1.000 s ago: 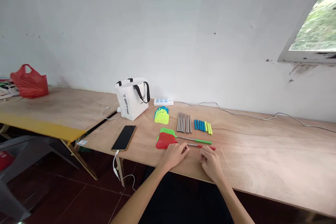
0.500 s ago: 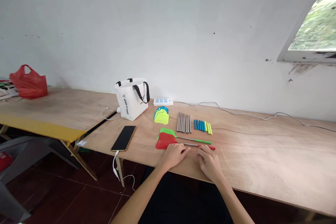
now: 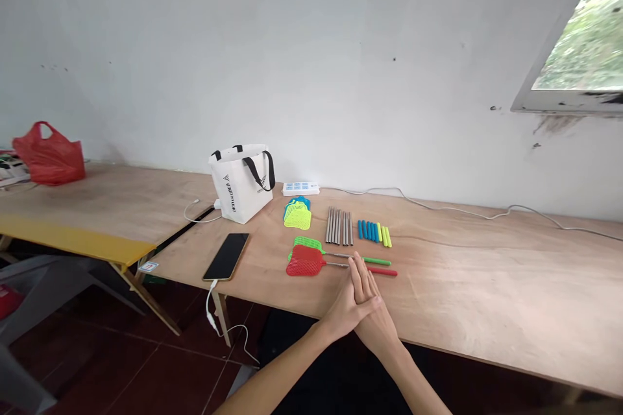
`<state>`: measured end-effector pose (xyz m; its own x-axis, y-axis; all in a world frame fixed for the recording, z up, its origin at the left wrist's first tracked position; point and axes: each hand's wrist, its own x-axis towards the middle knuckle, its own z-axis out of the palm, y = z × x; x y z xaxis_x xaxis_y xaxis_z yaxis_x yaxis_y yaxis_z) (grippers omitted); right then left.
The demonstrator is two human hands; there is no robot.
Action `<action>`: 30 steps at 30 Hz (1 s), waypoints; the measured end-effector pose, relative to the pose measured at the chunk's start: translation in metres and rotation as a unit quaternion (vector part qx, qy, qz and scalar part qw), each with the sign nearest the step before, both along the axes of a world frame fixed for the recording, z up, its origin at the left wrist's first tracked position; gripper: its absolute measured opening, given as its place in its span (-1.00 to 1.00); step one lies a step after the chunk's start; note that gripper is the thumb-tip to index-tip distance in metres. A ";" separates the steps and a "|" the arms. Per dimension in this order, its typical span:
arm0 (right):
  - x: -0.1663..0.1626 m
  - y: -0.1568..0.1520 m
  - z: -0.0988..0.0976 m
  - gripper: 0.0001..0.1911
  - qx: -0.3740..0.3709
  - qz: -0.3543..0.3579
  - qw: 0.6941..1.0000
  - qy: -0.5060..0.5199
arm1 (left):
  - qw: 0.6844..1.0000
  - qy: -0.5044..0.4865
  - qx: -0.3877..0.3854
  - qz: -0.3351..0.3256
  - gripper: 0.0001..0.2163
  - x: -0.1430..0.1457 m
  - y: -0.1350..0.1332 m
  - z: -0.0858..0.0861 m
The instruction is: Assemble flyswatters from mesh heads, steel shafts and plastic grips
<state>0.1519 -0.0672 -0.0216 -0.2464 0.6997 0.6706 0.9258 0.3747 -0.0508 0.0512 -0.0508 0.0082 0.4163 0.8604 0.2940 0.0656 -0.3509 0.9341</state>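
Observation:
My left hand and my right hand are pressed together at the table's front edge, fingers stretched out and nothing visible in them. The left thumb lies across the right hand. Just beyond my fingertips are a red fly swatter and a green fly swatter, side by side with handles to the right; my fingers cover part of the red one's shaft. Farther back lie yellow and blue swatter heads, a row of metal tubes, and several blue handles beside yellow handles.
A phone on a white cable lies left of the swatters. Behind it stands a white bag with black straps, near a power strip. A red plastic bag sits on the left table. A cord runs along the wall.
My hands were apart, resting on the table edge by the red swatter. They have come together, palm to palm, with fingers extended. The swatters and parts stay in place.

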 end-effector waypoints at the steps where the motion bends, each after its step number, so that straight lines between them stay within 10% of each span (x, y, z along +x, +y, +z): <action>1: 0.000 0.000 -0.002 -0.09 0.001 0.006 1.000 -0.009 | 1.000 0.006 0.006 -0.004 -0.31 -0.001 0.001 0.001; 15: 0.011 0.009 -0.028 -0.05 0.008 0.046 0.998 -0.032 | 0.997 0.064 0.039 0.021 -0.74 0.000 -0.004 0.008; 30: 0.001 -0.004 0.003 -0.03 -0.068 0.025 0.997 -0.015 | 0.989 -0.113 -0.097 -0.012 -0.41 -0.002 0.004 0.005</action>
